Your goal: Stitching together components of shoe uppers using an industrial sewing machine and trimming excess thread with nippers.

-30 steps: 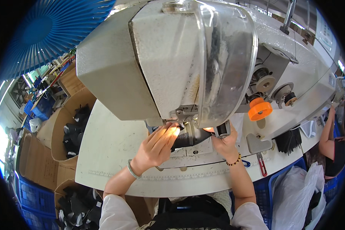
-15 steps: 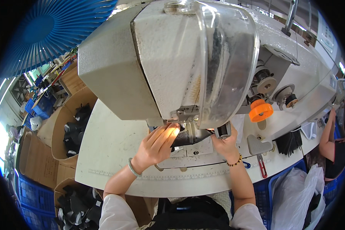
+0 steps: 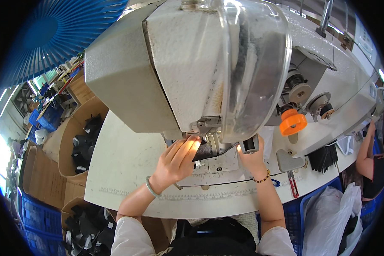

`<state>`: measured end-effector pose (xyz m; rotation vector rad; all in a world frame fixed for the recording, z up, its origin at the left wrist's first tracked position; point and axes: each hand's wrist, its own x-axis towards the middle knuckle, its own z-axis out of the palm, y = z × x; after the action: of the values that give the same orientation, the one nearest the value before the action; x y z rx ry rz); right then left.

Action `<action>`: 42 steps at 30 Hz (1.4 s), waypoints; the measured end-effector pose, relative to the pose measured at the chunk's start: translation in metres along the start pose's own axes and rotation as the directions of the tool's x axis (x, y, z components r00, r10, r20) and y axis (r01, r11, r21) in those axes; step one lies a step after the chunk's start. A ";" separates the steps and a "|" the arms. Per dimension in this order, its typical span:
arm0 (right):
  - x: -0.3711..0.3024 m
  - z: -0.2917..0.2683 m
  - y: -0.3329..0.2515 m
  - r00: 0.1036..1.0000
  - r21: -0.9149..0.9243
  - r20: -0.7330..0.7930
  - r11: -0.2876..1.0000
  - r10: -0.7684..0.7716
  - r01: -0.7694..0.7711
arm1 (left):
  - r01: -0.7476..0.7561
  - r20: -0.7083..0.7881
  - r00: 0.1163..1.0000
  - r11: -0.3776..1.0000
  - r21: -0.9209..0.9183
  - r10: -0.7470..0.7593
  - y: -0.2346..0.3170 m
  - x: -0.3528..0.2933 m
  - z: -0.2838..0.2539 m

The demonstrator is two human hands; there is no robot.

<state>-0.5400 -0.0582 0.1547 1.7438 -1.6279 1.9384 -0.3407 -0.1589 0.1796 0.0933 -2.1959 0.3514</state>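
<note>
A dark fabric piece (image 3: 208,150) lies under the head of the white sewing machine (image 3: 187,72), by the lit needle area. My left hand (image 3: 175,160) is on its left part, fingers long and close together, the thumb hidden. At the other side, my right hand (image 3: 252,161) has its thumb at the thin right end of the piece. Its other fingers are mostly hidden behind a dark-ended cylindrical machine part (image 3: 250,146). The piece's far side is out of sight under the machine head.
An orange knob (image 3: 293,122) sticks out at the right. Red-handled snips (image 3: 292,185) and black strips (image 3: 323,158) lie on the table (image 3: 128,170). Cartons (image 3: 68,149) of dark pieces stand left, a plastic bag (image 3: 328,213) lower right. Another person's arm (image 3: 365,147) shows far right.
The fabric piece has shifted and turned slightly under the machine head, and less of its right part shows. Both hands stay nearly in place. The whole view has moved a little.
</note>
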 end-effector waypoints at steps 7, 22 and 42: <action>0.000 -0.001 0.010 0.998 -0.004 0.061 1.000 0.011 -0.011 | 0.059 -0.061 0.996 0.993 -0.101 -0.066 -0.004 -0.011 0.012; 0.010 -0.005 -0.004 0.951 -0.108 0.009 0.945 -0.310 0.309 | -0.125 -0.184 0.977 0.988 -0.093 0.107 -0.016 -0.012 0.016; 0.007 -0.010 0.008 0.949 -0.146 0.166 0.945 -0.267 0.292 | -0.059 -0.268 0.963 0.980 -0.189 0.006 -0.024 -0.014 0.028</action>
<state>-0.5544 -0.0581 0.1573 1.9592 -1.4388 1.5357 -0.3494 -0.1905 0.1572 -0.0944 -1.9544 0.1542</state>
